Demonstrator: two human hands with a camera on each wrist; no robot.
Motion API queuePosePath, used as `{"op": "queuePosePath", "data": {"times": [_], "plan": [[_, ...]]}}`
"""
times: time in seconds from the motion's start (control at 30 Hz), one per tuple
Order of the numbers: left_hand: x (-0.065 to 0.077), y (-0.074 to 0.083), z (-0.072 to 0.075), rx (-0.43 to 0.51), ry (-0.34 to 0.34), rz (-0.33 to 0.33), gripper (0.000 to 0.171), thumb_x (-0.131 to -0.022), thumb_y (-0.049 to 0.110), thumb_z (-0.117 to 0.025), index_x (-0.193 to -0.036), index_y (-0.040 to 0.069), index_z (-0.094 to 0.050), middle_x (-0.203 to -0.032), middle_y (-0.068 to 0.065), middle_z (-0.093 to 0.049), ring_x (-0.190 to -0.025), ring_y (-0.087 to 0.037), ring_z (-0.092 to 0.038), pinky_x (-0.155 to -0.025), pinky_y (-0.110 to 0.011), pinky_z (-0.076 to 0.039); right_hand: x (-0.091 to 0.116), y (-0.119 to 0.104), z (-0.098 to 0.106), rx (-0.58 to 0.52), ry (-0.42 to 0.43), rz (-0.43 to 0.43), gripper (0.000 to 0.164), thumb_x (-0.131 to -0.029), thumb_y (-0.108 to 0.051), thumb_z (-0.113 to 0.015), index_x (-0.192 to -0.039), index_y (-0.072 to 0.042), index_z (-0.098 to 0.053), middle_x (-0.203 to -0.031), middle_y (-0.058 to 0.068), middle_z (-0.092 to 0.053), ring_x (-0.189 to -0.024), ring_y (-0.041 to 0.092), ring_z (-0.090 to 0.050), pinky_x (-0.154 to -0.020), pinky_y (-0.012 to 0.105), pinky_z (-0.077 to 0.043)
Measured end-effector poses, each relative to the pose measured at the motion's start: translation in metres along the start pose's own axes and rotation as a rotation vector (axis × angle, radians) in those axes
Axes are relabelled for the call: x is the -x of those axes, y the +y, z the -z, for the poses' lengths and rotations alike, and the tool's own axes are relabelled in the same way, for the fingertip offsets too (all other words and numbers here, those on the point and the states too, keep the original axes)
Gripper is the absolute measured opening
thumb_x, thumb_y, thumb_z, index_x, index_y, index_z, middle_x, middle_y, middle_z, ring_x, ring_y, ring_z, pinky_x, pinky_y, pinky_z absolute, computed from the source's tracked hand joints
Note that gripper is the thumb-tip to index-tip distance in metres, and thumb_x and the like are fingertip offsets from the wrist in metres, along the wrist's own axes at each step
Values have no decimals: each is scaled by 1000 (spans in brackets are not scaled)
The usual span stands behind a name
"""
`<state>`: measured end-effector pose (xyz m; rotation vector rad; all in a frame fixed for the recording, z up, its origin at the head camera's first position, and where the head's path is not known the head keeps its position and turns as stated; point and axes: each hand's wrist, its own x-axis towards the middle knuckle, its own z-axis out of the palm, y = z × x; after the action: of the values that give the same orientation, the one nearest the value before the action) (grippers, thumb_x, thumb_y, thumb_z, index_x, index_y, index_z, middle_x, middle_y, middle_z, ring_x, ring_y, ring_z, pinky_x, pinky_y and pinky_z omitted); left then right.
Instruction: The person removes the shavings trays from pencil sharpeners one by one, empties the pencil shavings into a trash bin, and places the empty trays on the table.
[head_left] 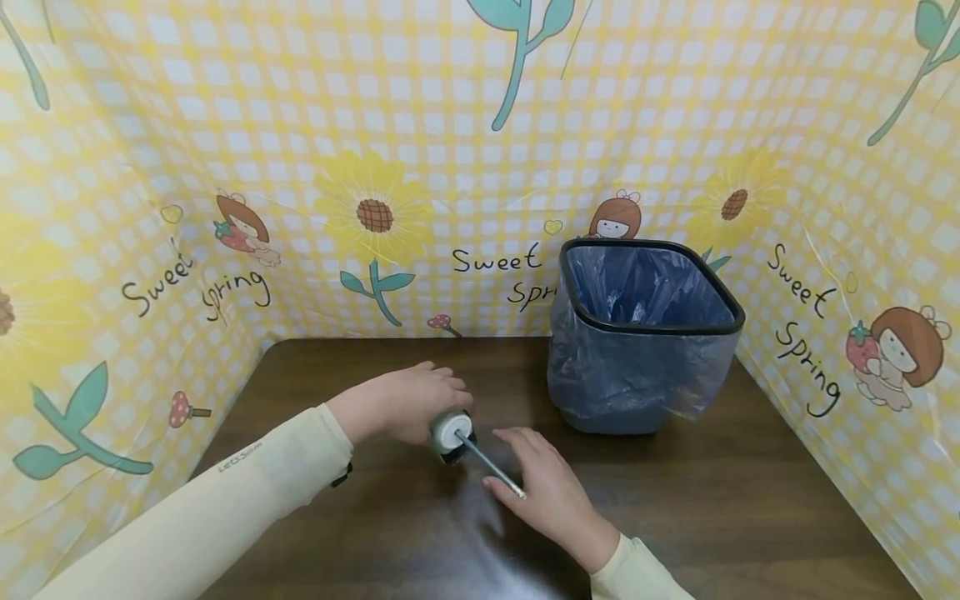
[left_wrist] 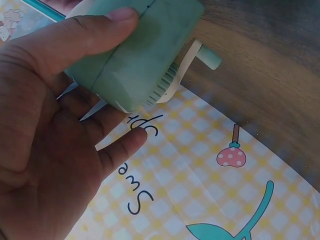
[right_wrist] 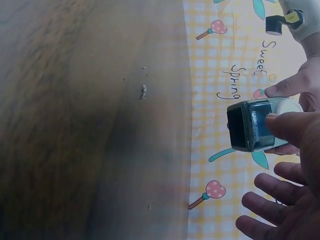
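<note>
My left hand [head_left: 420, 402] grips a green crank pencil sharpener [left_wrist: 135, 55] with its thumb across the body. The pale crank with its green knob [left_wrist: 209, 57] sticks out at one end. From the white face at the other end a pencil [head_left: 491, 467] protrudes toward my right hand [head_left: 553, 496]. That hand is spread beside it, thumb apart from the other fingers and the thumb tip right at the pencil's free end. In the right wrist view, a dark see-through compartment [right_wrist: 260, 125] shows on the sharpener, behind the right thumb.
A bin [head_left: 645, 329] with a black rim and a translucent liner stands at the back right of the brown table [head_left: 360, 533]. Small pale crumbs [right_wrist: 143, 91] lie on the tabletop. Yellow checked cloth [head_left: 480, 167] printed with flowers walls the back and sides.
</note>
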<state>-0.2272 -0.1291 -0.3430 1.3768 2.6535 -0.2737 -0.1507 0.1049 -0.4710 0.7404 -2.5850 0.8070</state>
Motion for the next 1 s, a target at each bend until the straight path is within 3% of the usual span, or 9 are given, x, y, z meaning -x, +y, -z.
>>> {"op": "queuePosePath", "data": {"times": [0.33, 0.7, 1.0], "plan": [[5, 4, 4, 46, 1, 33, 57, -76, 32, -92, -126, 22, -67, -122, 5, -68, -115, -20, -59, -101, -49, -46, -3, -4, -1, -78, -34, -59, 59, -85, -40, -83, -136, -19, -60, -132, -4, -63, -122, 14, -59, -97, 42, -51], [5, 6, 6, 42, 16, 32, 60, -72, 30, -93, -125, 21, -67, -118, 4, -68, -110, -18, -59, -98, -47, -48, -5, -7, -5, -135, -6, -24, 59, -83, -33, -87, -134, -17, -62, -128, -5, -65, -120, 14, -61, -98, 41, -52], [5, 8, 7, 57, -2, 49, 59, -74, 36, -91, -125, 20, -67, -121, 3, -68, -111, -19, -59, -101, -49, -47, -10, -8, -5, -130, -47, -43, 58, -86, -37, -83, -136, -20, -61, -131, -5, -63, -125, 15, -59, -101, 40, -52]]}}
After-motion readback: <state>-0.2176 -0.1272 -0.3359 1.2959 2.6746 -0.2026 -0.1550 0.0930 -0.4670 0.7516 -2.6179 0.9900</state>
